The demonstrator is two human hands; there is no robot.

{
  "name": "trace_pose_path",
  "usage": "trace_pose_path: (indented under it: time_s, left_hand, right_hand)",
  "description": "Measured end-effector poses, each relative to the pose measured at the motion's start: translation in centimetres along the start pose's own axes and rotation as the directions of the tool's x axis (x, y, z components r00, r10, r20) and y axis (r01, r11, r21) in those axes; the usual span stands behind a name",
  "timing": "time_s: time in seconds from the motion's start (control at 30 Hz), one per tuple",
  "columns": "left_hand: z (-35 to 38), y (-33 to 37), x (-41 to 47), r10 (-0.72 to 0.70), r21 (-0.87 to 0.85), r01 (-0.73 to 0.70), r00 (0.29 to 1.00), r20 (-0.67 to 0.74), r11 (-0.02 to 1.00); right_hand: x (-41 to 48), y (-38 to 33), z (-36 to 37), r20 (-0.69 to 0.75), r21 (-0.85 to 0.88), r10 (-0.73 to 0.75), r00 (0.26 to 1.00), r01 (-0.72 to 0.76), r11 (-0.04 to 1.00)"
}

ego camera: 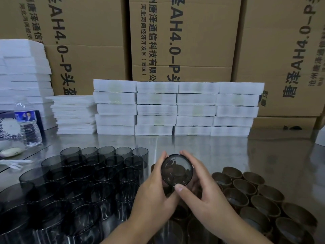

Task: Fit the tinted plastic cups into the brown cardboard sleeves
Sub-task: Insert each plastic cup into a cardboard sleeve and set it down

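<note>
Cup (176,169): sat centre frame.
Left hand (154,191): fingers gripped cup's left side.
Right hand (205,199): fingers gripped its right, thumb on rim.
Sleeves (246,188): stood lower right.

White foam pads (177,108) sit in neat stacks on the shiny table (228,155). Big brown boxes (184,36) (with black writing) stand behind. A water bottle (28,122) stands left.

Reflective steel table (228,152) backed by printed brown cartons (184,41) at far side; white foam stacks (175,110) along far edge, taller at far left; water bottle (26,120) left, beside blue box (8,125); light dim.
</note>
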State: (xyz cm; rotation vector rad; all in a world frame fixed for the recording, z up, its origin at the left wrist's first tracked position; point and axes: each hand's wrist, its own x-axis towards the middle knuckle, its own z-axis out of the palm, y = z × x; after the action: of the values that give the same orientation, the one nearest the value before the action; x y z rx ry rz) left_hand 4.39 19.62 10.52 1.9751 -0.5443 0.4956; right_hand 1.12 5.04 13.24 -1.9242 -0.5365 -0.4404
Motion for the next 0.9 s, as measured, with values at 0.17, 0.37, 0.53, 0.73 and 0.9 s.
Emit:
trace_pose_path:
  time_s: [0.17,0.37,0.53,0.73,0.9]
  left_hand:
    - [0.0,0.0,-0.1,-0.016,0.005,0.015,0.999,0.036,1.0]
    - [-0.1,0.3,-0.4,0.015,0.076,-0.018,0.999,0.042,0.997]
    - [0.3,0.8,-0.7,0.064,0.16,-0.073,0.996,0.064,0.984]
    - [0.2,1.1,-0.4,0.064,0.13,-0.067,0.998,0.027,0.989]
    - [-0.1,1.4,0.2,0.009,-0.107,-0.013,0.999,-0.042,0.994]
  right_hand:
    - [0.0,0.0,0.0,-0.039,0.075,0.047,0.998,-0.044,0.996]
    - [0.3,0.7,0.2,-0.122,0.091,0.135,0.983,-0.124,0.988]
    - [0.5,0.7,-0.2,-0.203,0.095,0.159,0.966,-0.142,0.985]
    - [0.5,0.6,-0.2,-0.215,0.097,0.142,0.966,-0.123,0.988]
    - [0.4,0.8,0.0,-0.157,0.095,0.067,0.985,-0.052,0.994]
